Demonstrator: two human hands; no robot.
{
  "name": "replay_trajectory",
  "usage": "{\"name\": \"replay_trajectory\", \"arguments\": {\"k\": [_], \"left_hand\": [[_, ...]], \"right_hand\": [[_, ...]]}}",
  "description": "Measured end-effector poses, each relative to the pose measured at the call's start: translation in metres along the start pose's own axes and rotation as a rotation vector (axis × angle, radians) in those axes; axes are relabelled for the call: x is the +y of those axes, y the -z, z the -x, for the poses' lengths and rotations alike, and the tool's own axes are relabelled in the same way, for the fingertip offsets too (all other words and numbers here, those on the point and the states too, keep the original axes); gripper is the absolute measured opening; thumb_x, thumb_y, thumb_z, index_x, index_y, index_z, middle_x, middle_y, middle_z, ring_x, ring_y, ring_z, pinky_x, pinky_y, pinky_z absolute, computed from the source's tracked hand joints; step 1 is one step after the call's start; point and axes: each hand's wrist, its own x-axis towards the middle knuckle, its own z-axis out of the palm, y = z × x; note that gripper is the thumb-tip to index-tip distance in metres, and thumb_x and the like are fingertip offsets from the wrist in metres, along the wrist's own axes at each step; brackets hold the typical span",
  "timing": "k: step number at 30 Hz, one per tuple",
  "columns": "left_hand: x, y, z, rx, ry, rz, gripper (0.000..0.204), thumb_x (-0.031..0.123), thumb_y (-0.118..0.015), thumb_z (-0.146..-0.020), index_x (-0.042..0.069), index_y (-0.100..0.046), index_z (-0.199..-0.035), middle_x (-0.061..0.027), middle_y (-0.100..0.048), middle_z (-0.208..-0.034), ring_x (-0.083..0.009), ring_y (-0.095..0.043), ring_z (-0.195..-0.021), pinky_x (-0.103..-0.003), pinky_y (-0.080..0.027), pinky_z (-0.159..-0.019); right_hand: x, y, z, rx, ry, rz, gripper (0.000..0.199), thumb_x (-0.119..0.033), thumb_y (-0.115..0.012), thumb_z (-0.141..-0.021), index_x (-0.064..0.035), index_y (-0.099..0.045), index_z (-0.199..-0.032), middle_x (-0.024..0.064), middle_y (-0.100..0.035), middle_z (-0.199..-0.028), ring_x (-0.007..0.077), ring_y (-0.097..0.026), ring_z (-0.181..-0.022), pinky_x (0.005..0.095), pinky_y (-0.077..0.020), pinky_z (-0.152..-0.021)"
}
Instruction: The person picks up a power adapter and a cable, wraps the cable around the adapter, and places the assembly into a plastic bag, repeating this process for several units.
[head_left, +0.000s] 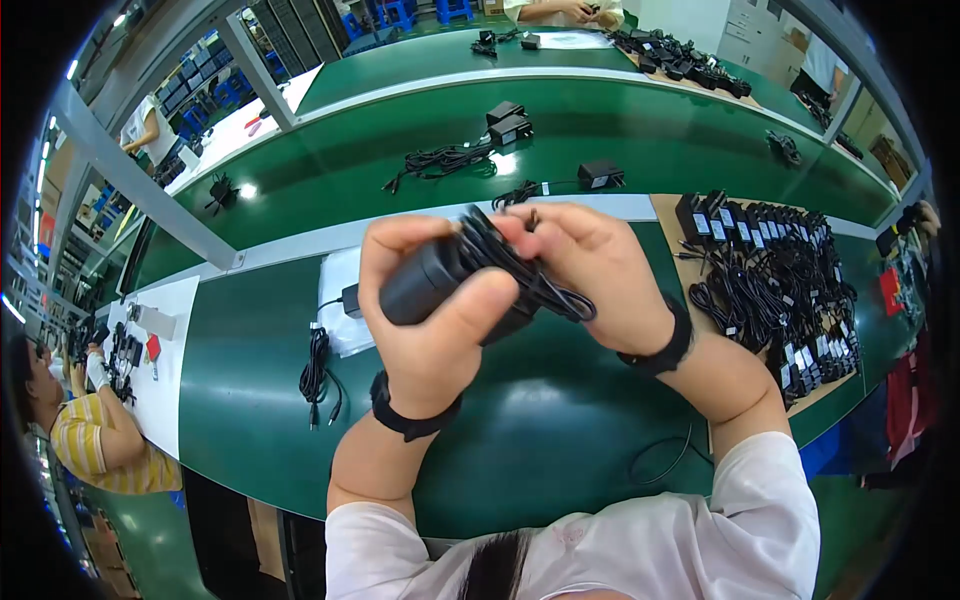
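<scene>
My left hand (425,310) is wrapped round a black power adapter (420,285), held up over the green table. Its black cable (515,265) is bundled in loops against the adapter. My right hand (595,265) pinches part of this cable near the top of the bundle, thumb and fingers pressed together. Black bands circle both my wrists. Beneath my left hand lie clear plastic bags (343,270), with another adapter (350,300) partly hidden by that hand. A coiled black cable (315,375) rests left of them.
At the right, a cardboard sheet (695,290) carries rows of adapters with bundled cables (765,265). Beyond the table's pale rail, more adapters (510,127) lie on a green conveyor surface (350,150). A person in a striped top (100,440) works at the left; another sits across.
</scene>
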Motion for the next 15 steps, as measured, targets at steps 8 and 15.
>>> {"name": "replay_trajectory", "arguments": {"k": [8, 15], "left_hand": [[-0.01, 0.003, -0.01, 0.138, -0.165, -0.345, 0.04, 0.004, -0.074, -0.068, 0.003, -0.047, -0.098, -0.0061, -0.059, -0.089, -0.0138, -0.058, -0.081, -0.027, -0.048, -0.075], [-0.009, 0.004, -0.015, 0.161, 0.008, -0.013, 0.038, 0.003, -0.068, -0.072, 0.002, -0.047, -0.103, -0.0121, -0.048, -0.116, -0.0183, -0.051, -0.099, -0.03, -0.046, -0.083]], "right_hand": [[-0.004, -0.017, 0.005, -0.087, 0.056, -0.26, 0.066, -0.05, -0.031, -0.091, 0.0055, -0.036, -0.127, 0.0134, -0.044, -0.126, 0.0209, -0.042, -0.117, 0.0343, -0.032, -0.099], [0.006, -0.01, -0.01, -0.169, 0.352, 0.587, 0.065, -0.015, -0.063, -0.08, 0.0014, -0.027, -0.132, 0.0133, -0.041, -0.125, 0.0201, -0.04, -0.115, 0.031, -0.0326, -0.096]]}}
